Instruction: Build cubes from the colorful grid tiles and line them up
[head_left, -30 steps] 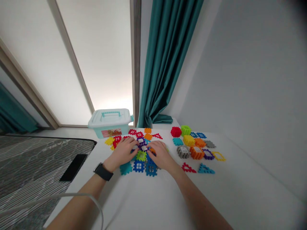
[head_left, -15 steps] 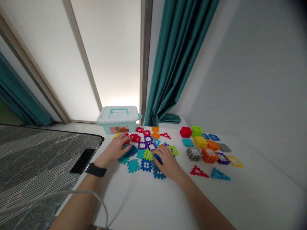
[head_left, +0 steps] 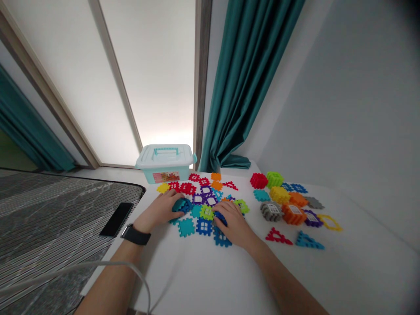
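My left hand (head_left: 161, 211), with a black watch on the wrist, curls its thumb and fingers around a teal building tile (head_left: 179, 204) at the left of a spread of notched plastic tiles. Dark blue tiles lie just beyond its fingertips. My right hand (head_left: 235, 222) has its fingers closed over a blue building tile (head_left: 220, 217), partly hidden beneath it. Close by are a lime green window tile (head_left: 206, 212), a blue window tile (head_left: 204, 226) and a darker blue tile (head_left: 222, 238). Purple tiles (head_left: 204, 199) lie between and beyond the hands.
Stacked tiles, including a grey stack (head_left: 271, 211) and an orange stack (head_left: 293, 214), stand on the right. A lidded box (head_left: 166, 162) sits at the table's back left. A black phone (head_left: 116, 218) lies left of the table, and a pale cable (head_left: 131, 265) crosses my left forearm.
My left hand has drawn slightly back and closed its fingers on the teal tile; the yellow tile behind it shows more. The right hand stays over the blue tile. The view has shifted slightly.
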`<act>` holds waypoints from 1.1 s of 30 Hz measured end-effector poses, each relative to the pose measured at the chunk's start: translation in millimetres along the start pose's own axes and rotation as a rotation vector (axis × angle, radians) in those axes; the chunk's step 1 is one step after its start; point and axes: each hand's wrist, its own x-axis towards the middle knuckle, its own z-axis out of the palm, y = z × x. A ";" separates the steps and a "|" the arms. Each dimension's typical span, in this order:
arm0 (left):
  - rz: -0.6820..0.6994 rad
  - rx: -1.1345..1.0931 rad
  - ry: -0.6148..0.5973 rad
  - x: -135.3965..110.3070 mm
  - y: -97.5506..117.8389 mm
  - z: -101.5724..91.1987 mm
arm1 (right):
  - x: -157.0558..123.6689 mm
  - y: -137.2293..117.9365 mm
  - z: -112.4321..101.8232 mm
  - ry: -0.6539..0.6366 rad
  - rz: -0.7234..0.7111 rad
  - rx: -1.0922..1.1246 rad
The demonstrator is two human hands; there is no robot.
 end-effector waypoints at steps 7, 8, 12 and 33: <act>0.044 -0.127 0.043 3.3 10.3 -3.1 | 0.0 -0.5 -1.5 0.000 -0.007 0.008; 0.046 -0.141 0.056 3.8 12.6 -3.7 | 0.0 -0.9 -1.8 -0.005 -0.005 0.011; 0.041 -0.172 0.104 6.7 17.9 -5.1 | 0.0 -1.8 -2.7 -0.016 0.001 0.022; 0.172 -0.269 0.315 18.2 61.5 32.0 | 2.0 -25.0 -2.9 0.163 0.045 0.026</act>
